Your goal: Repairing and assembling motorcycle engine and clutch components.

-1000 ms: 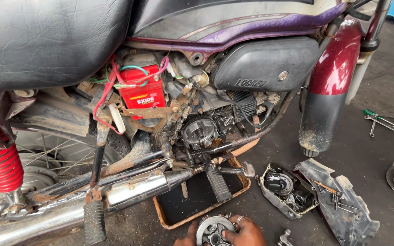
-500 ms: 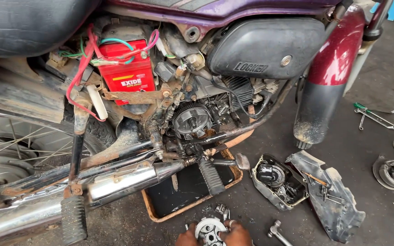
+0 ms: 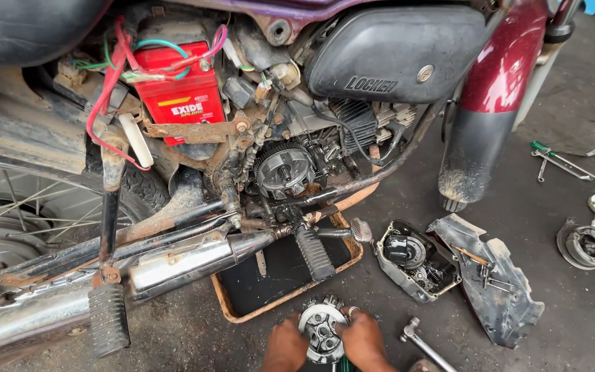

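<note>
While both hands clasp it, the clutch hub (image 3: 322, 333) sits at the near edge.
Left hand (image 3: 285, 348) and right hand (image 3: 363, 342) curl fingers around its rim; near the tray (image 3: 223, 305), wrench (image 3: 423, 347) just right, bare floor beyond.

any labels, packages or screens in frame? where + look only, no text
Battery label: on the red boxy battery under the seat; yellow and white marks on red.
Raised lettering: on the black side cover, same black, embossed.
No packages or screens seen.
</note>
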